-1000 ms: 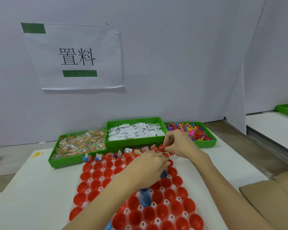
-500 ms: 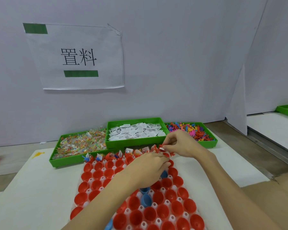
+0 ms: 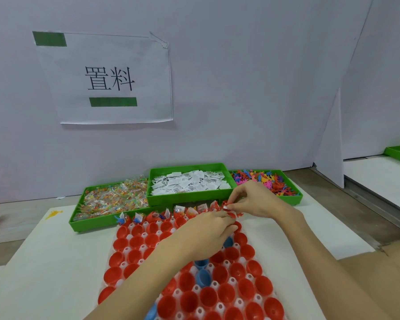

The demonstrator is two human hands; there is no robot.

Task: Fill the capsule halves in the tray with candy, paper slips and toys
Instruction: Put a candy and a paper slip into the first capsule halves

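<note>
Paper slip [image 3: 225, 207] pinched by right hand [image 3: 254, 199] over far-row capsule halves [image 3: 234, 215], left hand [image 3: 206, 234] curled just below it, grip undetermined, tray [image 3: 129, 248] beneath both.

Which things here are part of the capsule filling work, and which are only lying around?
Part of the job:
- capsule tray
- candy bin
- paper slip bin
- toy bin
- left hand
- right hand, pinching a paper slip

Lying about:
- wall sign
- yellow scrap
- cardboard

3 green bins [image 3: 189, 197], 2 hands [image 3: 208, 234], 1 tray [image 3: 284, 294]
</note>
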